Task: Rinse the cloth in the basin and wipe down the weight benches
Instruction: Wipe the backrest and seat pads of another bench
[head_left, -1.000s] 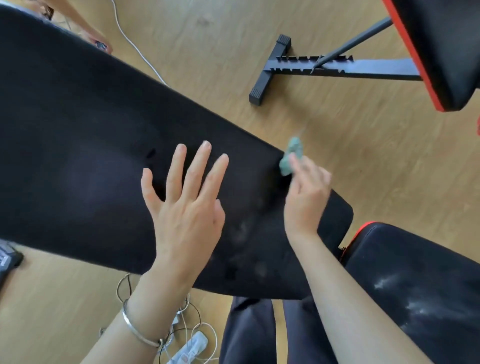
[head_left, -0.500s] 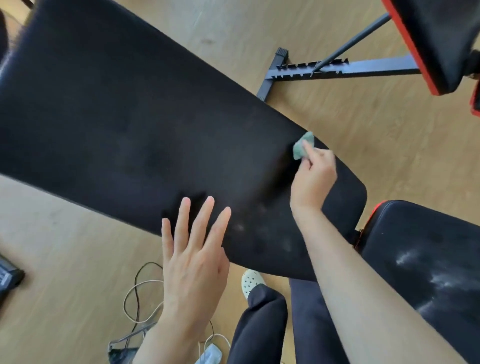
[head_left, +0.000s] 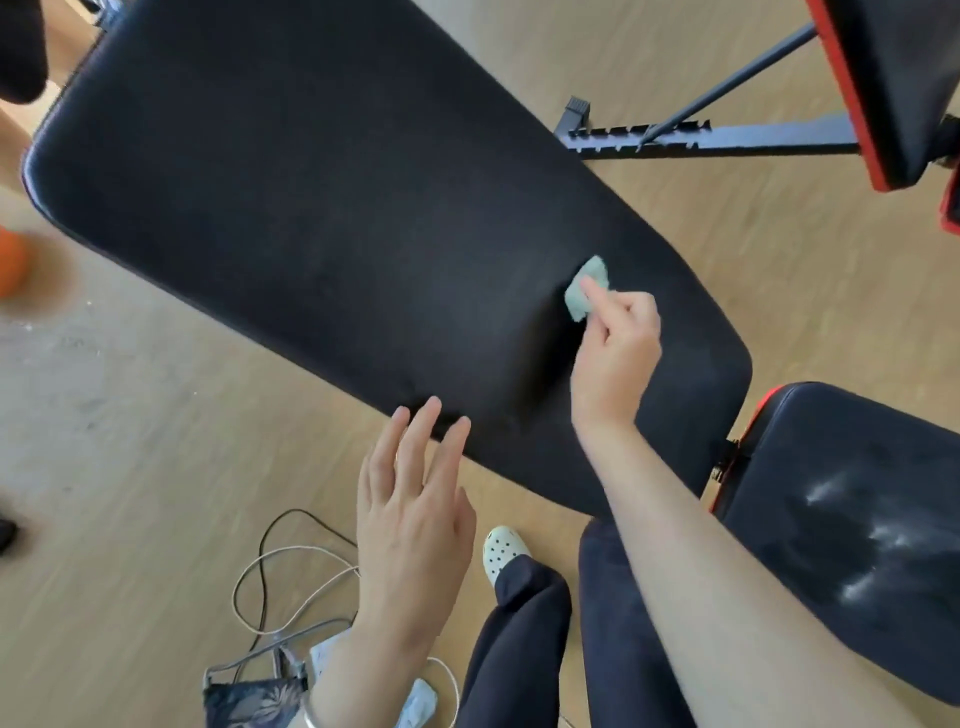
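Observation:
A long black padded weight bench backrest (head_left: 322, 218) runs diagonally across the view. My right hand (head_left: 615, 353) pinches a small pale green cloth (head_left: 584, 288) and presses it on the pad near its right end. My left hand (head_left: 415, 514) hovers with fingers spread at the pad's near edge, fingertips just over it, holding nothing. The bench's black seat pad (head_left: 852, 519) with red trim lies at the lower right and shows whitish smears. No basin is in view.
A second bench's black and red pad (head_left: 893, 78) and its black floor frame (head_left: 717, 140) stand at the upper right. White and black cables (head_left: 291, 571) and a patterned bag (head_left: 249, 701) lie on the wooden floor. An orange ball (head_left: 8, 265) sits at the left. My legs and white shoe (head_left: 501, 545) are below.
My left hand has slid off the pad toward me to its near edge. My right hand with the cloth has moved from the pad's far edge inward onto the surface.

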